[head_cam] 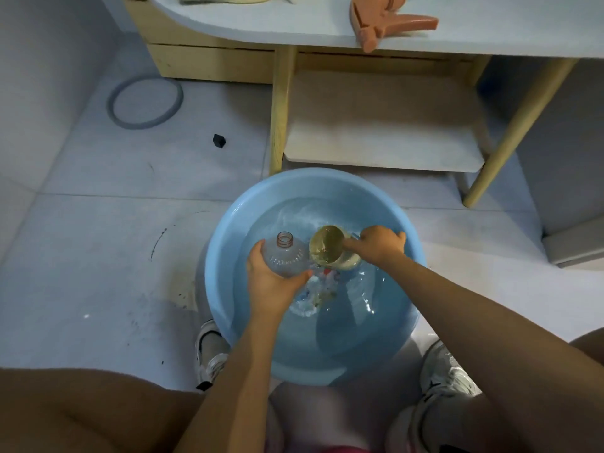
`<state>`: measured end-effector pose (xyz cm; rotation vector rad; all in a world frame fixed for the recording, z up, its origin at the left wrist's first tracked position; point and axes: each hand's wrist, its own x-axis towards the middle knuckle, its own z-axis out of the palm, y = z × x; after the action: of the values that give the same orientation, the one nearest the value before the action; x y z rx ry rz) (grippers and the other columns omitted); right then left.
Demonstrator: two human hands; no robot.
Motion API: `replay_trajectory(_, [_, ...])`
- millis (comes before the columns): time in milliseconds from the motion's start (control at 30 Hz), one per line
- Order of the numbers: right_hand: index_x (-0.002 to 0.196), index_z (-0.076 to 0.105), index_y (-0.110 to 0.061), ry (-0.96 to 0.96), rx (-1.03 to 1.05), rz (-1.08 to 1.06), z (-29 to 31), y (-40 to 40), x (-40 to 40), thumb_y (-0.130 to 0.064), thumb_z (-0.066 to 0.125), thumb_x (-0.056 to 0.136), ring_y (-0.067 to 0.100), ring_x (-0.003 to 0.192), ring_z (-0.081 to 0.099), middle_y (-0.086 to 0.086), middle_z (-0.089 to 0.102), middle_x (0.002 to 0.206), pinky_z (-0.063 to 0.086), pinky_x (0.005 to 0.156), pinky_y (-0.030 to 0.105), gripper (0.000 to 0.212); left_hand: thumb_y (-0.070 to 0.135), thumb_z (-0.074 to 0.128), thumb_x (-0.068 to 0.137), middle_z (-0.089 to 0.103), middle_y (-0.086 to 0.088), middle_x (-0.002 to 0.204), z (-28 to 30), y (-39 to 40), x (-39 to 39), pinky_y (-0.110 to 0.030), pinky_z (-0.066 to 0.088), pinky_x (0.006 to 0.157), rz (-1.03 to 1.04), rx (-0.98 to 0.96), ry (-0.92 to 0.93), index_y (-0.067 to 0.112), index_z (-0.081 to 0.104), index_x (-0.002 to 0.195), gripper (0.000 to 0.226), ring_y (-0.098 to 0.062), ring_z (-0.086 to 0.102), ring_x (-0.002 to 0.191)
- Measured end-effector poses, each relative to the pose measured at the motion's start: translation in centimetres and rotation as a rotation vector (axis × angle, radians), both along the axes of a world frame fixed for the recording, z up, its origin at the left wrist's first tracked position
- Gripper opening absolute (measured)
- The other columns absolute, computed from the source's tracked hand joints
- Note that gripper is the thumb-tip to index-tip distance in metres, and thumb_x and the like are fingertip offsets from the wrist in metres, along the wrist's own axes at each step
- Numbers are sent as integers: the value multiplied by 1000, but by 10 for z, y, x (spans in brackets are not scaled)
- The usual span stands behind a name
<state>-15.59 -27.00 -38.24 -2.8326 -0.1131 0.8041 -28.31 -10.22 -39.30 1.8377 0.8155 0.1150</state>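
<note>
A round blue basin (228,243) holding water stands on the floor between my feet. My left hand (273,282) grips a clear plastic bottle (285,255) over the basin, its open, cap-less neck pointing away from me. My right hand (379,245) holds a small cup (328,246) by its handle; the cup is tilted toward the bottle and has yellowish liquid inside. Under the water below my hands lies something pale with coloured specks, too blurred to name.
A pale wooden table with a white top (294,31) stands behind the basin, with a low shelf (382,148) and legs (281,106). An orange plastic tool (385,24) lies on the top. A grey ring (145,103) and a small black object (219,140) lie on the tiled floor at left.
</note>
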Motion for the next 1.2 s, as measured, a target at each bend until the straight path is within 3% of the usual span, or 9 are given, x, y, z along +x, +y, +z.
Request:
replay_trajectory(100, [56,47,-17,107,166,-162,10,-10,2,-64,49,70,18,66,48,-2,47,59,34,84,36,49,21,93,47,47,-4,130,-1,-3,0,-32,41,101,-9,15,8,18,41,131,100,-20,47,120])
replay_trajectory(167, [59,49,-16,101,233,-220,16,-13,1,-55,56,78,22,69,50,-2,47,60,38,78,34,43,21,93,48,46,-5,131,-2,-6,-1,-28,39,99,-41,54,8,18,41,130,98,-21,45,121])
replay_trajectory(267, [65,54,-16,47,271,-270,23,-15,0,-49,57,81,23,70,50,-1,47,59,42,81,34,38,25,92,48,47,-2,131,-2,-9,-3,-36,42,101,-57,40,-11,21,39,131,99,-20,47,121])
replay_trajectory(500, [52,42,-16,-63,401,-347,42,-21,0,-45,61,81,22,60,39,1,39,53,32,69,31,45,30,91,51,43,5,134,5,-14,1,-33,43,100,-108,46,-44,26,37,133,98,-14,44,122])
replay_trajectory(667, [52,35,-16,-163,448,-327,62,-17,4,-42,62,82,23,59,36,1,33,51,30,67,32,48,33,92,47,42,4,133,9,-18,5,-39,46,100,-117,38,-47,30,34,131,102,-17,46,121])
replay_trajectory(867, [55,38,-17,-255,452,-246,80,-9,5,-45,64,82,22,61,38,-1,35,52,31,73,34,47,27,92,50,41,4,135,12,-21,7,-27,42,97,-121,45,-72,27,35,133,100,-15,44,122])
replay_trajectory(1034, [52,35,-17,-333,411,-143,87,-3,0,-41,64,83,21,58,38,-2,37,51,31,82,36,49,29,91,52,41,4,136,14,-20,9,-28,42,98,-111,28,-72,27,34,133,99,-14,44,122])
replay_trajectory(1134, [51,31,-18,-374,415,-127,90,-1,-5,-39,65,83,20,55,34,-1,33,49,28,78,35,51,29,91,53,40,5,136,14,-20,8,-23,40,94,-115,33,-75,27,34,134,99,-13,43,122])
replay_trajectory(1200, [52,29,-17,-399,422,-117,90,0,-6,-39,65,83,24,59,33,0,31,49,27,76,34,52,32,91,50,41,5,136,14,-21,9,-28,44,96,-109,19,-74,29,34,133,100,-14,45,122])
